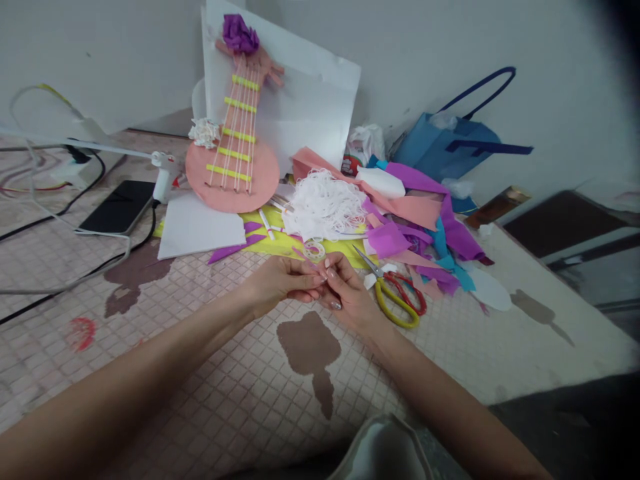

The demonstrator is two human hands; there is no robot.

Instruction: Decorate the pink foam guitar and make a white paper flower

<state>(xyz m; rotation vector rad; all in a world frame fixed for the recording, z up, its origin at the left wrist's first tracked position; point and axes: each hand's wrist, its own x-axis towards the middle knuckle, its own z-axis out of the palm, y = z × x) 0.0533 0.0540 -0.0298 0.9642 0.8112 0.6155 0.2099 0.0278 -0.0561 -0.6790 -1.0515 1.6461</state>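
**craftlurker:** what have you got in your hands there?

**me:** Both grips are narrow, with the fingertips meeting. My left hand (pixel 280 283) and right hand (pixel 353 297) pinch the same tiny thin scrap (pixel 323 272) between them, just above the pink mosaic-tiled floor (pixel 240 387). It's too small to tell what it's made of.

**craftlurker:** and the mess around it?

**me:** lol, yeah. Just beyond my fingertips a small clear tape roll (pixel 314 251) lies on a yellow paper sheet (pixel 280 243). Just right of my right hand are the scissors with yellow and red handles (pixel 400 300), blades pointing up and left. Behind the tape sits a heap of tangled white string (pixel 325 203). Right of that is a pile of purple, pink and blue paper scraps (pixel 425 227).

Further back, a pink cardboard guitar (pixel 235 157) with yellow strips leans on a white board (pixel 310 107). It has a purple paper flower (pixel 240 33) at its top and a white paper flower (pixel 204 132) at its side. Off to the left are a white glue gun (pixel 163 175) and a black phone (pixel 120 207). A blue bag (pixel 445 143) stands by the wall on the right.
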